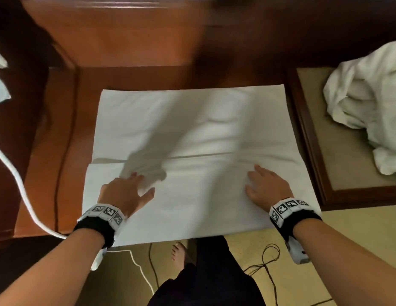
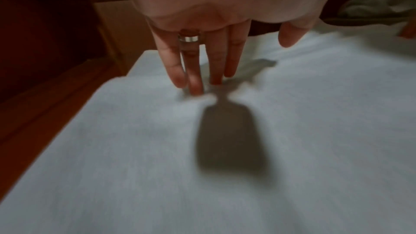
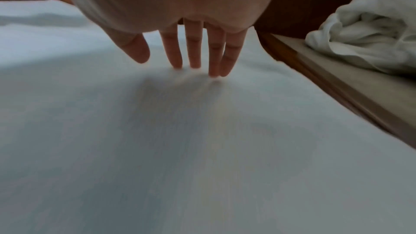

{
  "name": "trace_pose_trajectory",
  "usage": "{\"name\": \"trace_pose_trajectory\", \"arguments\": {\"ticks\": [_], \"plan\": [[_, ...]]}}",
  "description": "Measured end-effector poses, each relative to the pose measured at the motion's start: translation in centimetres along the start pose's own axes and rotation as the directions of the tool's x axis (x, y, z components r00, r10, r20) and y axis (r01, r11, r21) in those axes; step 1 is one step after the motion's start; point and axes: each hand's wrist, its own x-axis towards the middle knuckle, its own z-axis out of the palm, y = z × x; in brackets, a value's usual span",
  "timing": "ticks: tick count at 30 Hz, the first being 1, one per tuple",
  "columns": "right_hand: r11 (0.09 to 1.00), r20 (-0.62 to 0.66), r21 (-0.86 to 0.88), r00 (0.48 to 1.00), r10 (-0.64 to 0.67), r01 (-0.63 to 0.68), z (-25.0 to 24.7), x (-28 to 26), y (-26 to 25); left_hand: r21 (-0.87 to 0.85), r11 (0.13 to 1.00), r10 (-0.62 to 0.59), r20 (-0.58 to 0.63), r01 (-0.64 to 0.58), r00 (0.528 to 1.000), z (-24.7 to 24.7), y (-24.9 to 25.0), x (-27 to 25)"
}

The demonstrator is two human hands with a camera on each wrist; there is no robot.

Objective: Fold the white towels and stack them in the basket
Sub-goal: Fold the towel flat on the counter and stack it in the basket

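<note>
A white towel lies spread on the brown wooden table, its near part folded over so an edge runs across the middle. My left hand rests flat on the near left of the folded layer, fingers straight with a ring on one. My right hand lies flat on the near right part, its fingertips touching the cloth. A crumpled pile of white towels sits on the right, also seen in the right wrist view. No basket shows.
The pile rests on a beige padded surface with a dark wooden frame right of the table. A white cable hangs at the left. Thin dark wires lie on the beige floor by my bare foot.
</note>
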Motion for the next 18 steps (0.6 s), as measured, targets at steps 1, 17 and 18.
{"name": "trace_pose_trajectory", "arguments": {"ticks": [1, 17, 18], "plan": [[1.0, -0.02, -0.011, 1.0, -0.007, 0.007, -1.1, 1.0, 0.1, -0.002, 1.0, -0.014, -0.026, 0.014, 1.0, -1.2, -0.3, 0.9], [0.988, -0.113, -0.149, 0.993, -0.047, 0.03, -12.2, 24.6, 4.2, -0.105, 0.993, -0.071, -0.276, 0.043, 0.959, -9.8, 1.8, 20.1], [0.984, -0.108, -0.177, 0.993, -0.054, 0.035, -12.2, 25.1, 4.5, -0.09, 0.995, -0.068, -0.244, 0.047, 0.967, -9.8, 1.9, 20.8]]}}
